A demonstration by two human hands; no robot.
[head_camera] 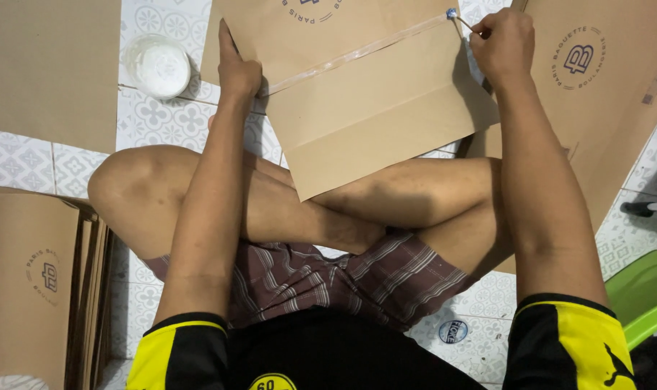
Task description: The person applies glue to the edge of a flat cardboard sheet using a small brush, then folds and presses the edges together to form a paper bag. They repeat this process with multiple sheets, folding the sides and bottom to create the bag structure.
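Note:
A flat brown paper sheet [372, 94] with folded flaps lies over my crossed legs on the tiled floor. A shiny wet glue line runs across it along a fold. My left hand [236, 68] presses down on the sheet's left edge, fingers flat. My right hand [500, 45] is at the sheet's upper right, pinching a thin stick with a blue-white tip [453, 14] that touches the right end of the glue line.
A round white tub [159, 66] of paste stands on the floor at the upper left. Stacks of brown printed paper sheets lie at the lower left [32, 282], upper left [50, 65] and right [603, 87]. A green plastic object [643, 296] sits at the right edge.

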